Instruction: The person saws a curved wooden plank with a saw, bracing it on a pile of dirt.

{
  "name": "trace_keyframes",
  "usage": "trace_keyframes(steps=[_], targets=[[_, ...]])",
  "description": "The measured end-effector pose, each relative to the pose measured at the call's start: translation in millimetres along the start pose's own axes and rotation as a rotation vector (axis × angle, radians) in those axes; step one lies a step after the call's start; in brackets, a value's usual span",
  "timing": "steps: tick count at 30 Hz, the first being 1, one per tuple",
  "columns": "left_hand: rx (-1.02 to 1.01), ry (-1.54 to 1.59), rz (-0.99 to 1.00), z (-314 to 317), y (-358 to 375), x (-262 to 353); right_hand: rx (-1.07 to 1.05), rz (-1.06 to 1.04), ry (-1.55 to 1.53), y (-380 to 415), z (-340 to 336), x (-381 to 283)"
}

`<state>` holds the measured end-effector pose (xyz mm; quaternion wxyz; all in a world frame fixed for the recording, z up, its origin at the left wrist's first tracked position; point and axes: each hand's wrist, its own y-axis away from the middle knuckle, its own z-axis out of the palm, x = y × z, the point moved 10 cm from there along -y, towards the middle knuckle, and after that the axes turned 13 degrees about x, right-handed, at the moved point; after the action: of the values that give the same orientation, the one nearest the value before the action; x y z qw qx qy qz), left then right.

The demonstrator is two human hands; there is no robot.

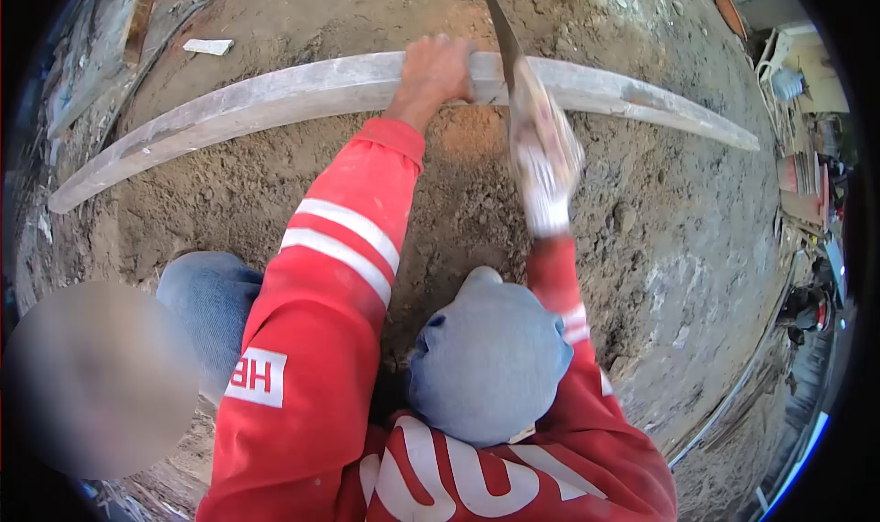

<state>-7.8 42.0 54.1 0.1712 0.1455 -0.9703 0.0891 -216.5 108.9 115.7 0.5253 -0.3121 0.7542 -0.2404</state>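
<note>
A long, pale wooden beam [275,89] lies across the dirt in front of me, looking curved through the wide lens. My bare left hand [436,71] is closed over the beam near its middle, fingers wrapped over the far edge. Just to the right, my right hand [547,169], in a whitish glove and smeared by motion, grips a handsaw [500,25]. The saw's blade crosses the beam and points away from me; its handle is mostly hidden by the glove. Whether the blade has cut into the wood cannot be made out.
Rough dirt [458,183] surrounds the beam. A white scrap [208,46] and a wooden strip [142,18] lie at upper left. My denim-covered knee [490,357] is close below my hands. Assorted clutter [807,178] lines the right edge.
</note>
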Motion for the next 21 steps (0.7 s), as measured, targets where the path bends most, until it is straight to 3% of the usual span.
trace_keyframes(steps=[3, 4, 5, 7, 9, 11, 13, 15, 16, 17, 19, 20, 21], targets=[[0.031, 0.023, 0.014, -0.8, 1.9, -3.0, -0.230, 0.240, 0.342, 82.6, -57.2, -16.0], [-0.008, 0.004, 0.006, 2.1, -1.1, -3.2, -0.393, 0.285, 0.573, 57.2, -51.5, -73.0], [-0.050, -0.014, 0.006, 8.0, -1.2, -3.2, -0.405, 0.291, 0.572, 41.5, -52.7, -95.8], [-0.024, -0.009, 0.004, 11.8, 0.3, -3.9, -0.498, 0.544, 0.346, 43.9, -50.4, -108.7], [0.030, -0.014, 0.027, 5.6, -0.2, 2.7, -0.083, 0.427, 0.090, 74.1, -52.0, -42.2], [0.093, -0.030, 0.019, 0.3, 6.9, 2.4, 0.029, -0.042, 0.101, 26.8, -10.2, -36.3], [0.073, -0.013, 0.014, -5.8, 7.6, 3.8, 0.047, -0.164, 0.021, -17.5, 20.7, -19.5], [0.026, 0.022, -0.016, -1.6, 16.0, 2.2, 0.051, 0.635, -0.277, -15.0, 26.5, 35.6], [0.024, 0.009, 0.011, -1.8, 17.1, 5.8, -0.008, 0.374, -0.134, -15.5, 19.1, 24.5], [0.029, -0.008, 0.037, -1.8, 17.4, 8.0, -0.021, 0.379, -0.125, -7.7, 11.7, 20.5], [0.109, -0.015, 0.075, -4.3, 24.8, 9.5, -0.062, -0.129, 0.289, 12.3, -6.0, -44.0], [0.180, -0.023, 0.125, -8.1, 28.5, 11.9, -0.047, 0.031, 0.123, 96.4, -33.9, 26.3], [0.177, -0.024, 0.108, -6.7, 27.1, 7.8, -0.061, 0.032, 0.114, 94.7, -38.3, 19.4]])
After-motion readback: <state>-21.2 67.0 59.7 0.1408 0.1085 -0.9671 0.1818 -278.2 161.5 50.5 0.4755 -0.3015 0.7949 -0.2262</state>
